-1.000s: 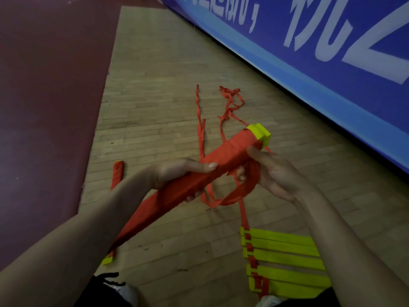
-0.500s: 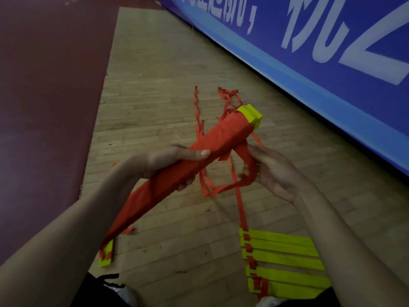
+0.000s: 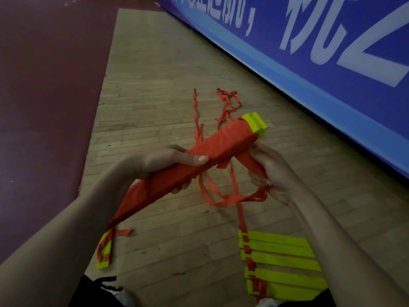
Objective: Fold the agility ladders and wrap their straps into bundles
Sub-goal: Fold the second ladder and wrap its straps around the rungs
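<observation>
Left hand [image 3: 168, 160] has its fingers [image 3: 199, 159] curled right round the middle of the ladder bundle [image 3: 221, 145], thumb on top, the rest tucked underneath. Right hand [image 3: 274, 171] is just beside the far end of it, fingers [image 3: 257, 177] closed on the red strap [image 3: 223, 199] where it comes off the underside of the bundle.

The thing the next wrap hangs on, I'd say: the bundle's long axis runs diagonally, near end low by the left forearm, far end up and away to the right. So the strap hand sits below and to the right of that far end, and it's clearly the nearer hand to the bare bit. Left hand just steadies the middle. The slack loops down between the two hands, so there's room to swing it round.

The bundle itself is a long, thin, flat stack, nearly all covered in red, with the yellow rung ends [image 3: 254, 125] poking out past the wrapping at the far tip. More yellow shows at the near end, low by the wooden floor [image 3: 155, 96]; can't tell if it's touching.

More strap trails away across the floor towards the blue banner [image 3: 332, 63]. A second ladder [image 3: 281, 257] lies flat by the right forearm, not bundled yet.
</observation>
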